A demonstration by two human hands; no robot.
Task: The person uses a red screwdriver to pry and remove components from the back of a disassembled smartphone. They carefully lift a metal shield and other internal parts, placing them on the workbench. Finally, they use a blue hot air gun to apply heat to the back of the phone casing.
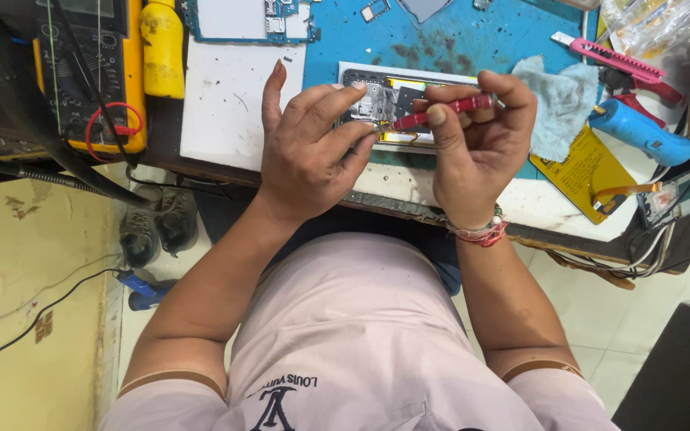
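Observation:
An opened phone [397,100] lies with its insides up on the blue mat [441,40], at the near edge of the workbench. My right hand [477,136] grips a red tweezers-like tool [441,112], its tip pointing left toward my left fingertips over the phone. My left hand [313,148] hovers over the phone's left end, thumb and fingers pinched close together near the tool tip. Whether a small part sits between them is too small to tell.
A yellow multimeter [93,72] and yellow bottle [161,48] stand at the left. A circuit board [249,20] lies at the back. A grey cloth [557,100], pink box cutter [612,56], blue tool [640,132] and yellow card [584,172] lie to the right.

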